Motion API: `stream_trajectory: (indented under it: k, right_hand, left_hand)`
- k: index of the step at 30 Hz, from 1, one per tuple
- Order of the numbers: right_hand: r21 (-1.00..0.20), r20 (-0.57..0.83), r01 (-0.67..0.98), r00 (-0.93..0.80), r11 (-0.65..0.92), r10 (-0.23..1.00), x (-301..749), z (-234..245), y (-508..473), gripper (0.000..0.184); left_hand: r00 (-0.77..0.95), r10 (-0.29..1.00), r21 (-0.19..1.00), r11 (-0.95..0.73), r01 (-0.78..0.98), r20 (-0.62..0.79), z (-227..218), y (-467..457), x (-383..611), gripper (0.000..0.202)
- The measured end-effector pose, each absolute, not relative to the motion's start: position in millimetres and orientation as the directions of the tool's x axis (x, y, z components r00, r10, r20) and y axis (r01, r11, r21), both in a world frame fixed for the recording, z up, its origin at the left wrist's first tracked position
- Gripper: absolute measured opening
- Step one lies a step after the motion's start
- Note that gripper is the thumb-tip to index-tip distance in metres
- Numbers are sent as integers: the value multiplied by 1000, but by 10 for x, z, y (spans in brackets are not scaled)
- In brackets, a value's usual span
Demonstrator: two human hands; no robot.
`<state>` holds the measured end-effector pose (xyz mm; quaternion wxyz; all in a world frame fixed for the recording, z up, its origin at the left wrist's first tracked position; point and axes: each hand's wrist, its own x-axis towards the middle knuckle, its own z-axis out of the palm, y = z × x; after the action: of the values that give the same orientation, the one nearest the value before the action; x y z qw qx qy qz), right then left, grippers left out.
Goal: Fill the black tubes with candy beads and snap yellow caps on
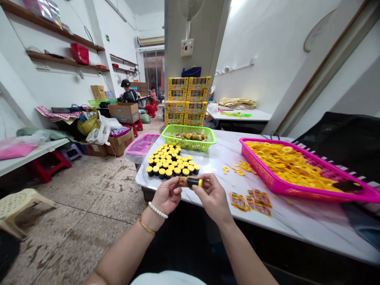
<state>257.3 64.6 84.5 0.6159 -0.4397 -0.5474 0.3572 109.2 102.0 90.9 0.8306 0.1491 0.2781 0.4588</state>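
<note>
A small black bottle (192, 182) with a yellow cap lies sideways between my two hands, above the table's near edge. My right hand (214, 198) grips it by the capped end, thumb below and fingers behind. At its other end is a colourful printed label (183, 181), pinched by the fingertips of my left hand (168, 196); how much of it touches the bottle I cannot tell. Just beyond my hands stand many black bottles with yellow caps (169, 161) in a cluster. Several printed label sheets (252, 201) lie to the right of my right hand.
A pink basket (267, 176) of yellow ring-shaped pieces stands at right, with loose yellow pieces (240, 172) beside it. A green basket (210, 143) holding small items sits at the back. Behind are stacked yellow boxes (175, 107). A pink-lidded bin (141, 144) adjoins the table's left edge.
</note>
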Motion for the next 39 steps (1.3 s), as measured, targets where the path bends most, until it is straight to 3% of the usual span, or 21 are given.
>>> stream_trajectory:
  k: [5, 11, 14, 17, 21, 24, 30, 32, 35, 37, 39]
  right_hand:
    - [-906, 407, 206, 184, 370, 895, 2573, 816, 651, 22]
    - [-894, 443, 158, 177, 418, 879, 2578, 779, 615, 28]
    - [-906, 417, 151, 158, 395, 895, 2577, 786, 615, 30]
    - [-901, 415, 177, 87, 396, 906, 2592, 817, 644, 32]
    - [-849, 485, 237, 0, 472, 874, 2637, 874, 710, 29]
    - [-755, 581, 376, 5, 537, 814, 2666, 881, 751, 27]
    - [-632, 704, 516, 73, 578, 706, 2750, 810, 783, 27]
    - [-657, 693, 490, 93, 574, 715, 2780, 789, 814, 25]
    - [-859, 495, 258, 189, 443, 848, 2810, 766, 899, 25]
    - [-939, 342, 96, 198, 329, 919, 2819, 762, 948, 30]
    - [-951, 308, 43, 161, 305, 938, 2816, 764, 966, 33]
  left_hand:
    - [368, 888, 572, 459, -680, -274, 818, 980, 1100, 8]
    - [186, 967, 705, 256, -662, -177, 717, 906, 1043, 38]
    - [277, 951, 775, 275, -569, -133, 732, 886, 975, 54]
    - [448, 891, 821, 307, -481, -71, 782, 943, 944, 55]
    - [410, 912, 888, 183, -421, 7, 877, 1101, 999, 44]
    - [410, 909, 929, 92, -359, 68, 937, 1203, 1059, 45]
    - [515, 853, 901, 287, -324, -87, 976, 1283, 1046, 53]
    - [498, 867, 930, 192, -314, -11, 976, 1285, 1048, 47]
    - [444, 883, 958, -23, -285, 153, 965, 1302, 1078, 43]
    - [459, 873, 969, -55, -242, 164, 951, 1325, 1089, 44]
    - [500, 862, 975, 27, -221, 90, 937, 1346, 1084, 47]
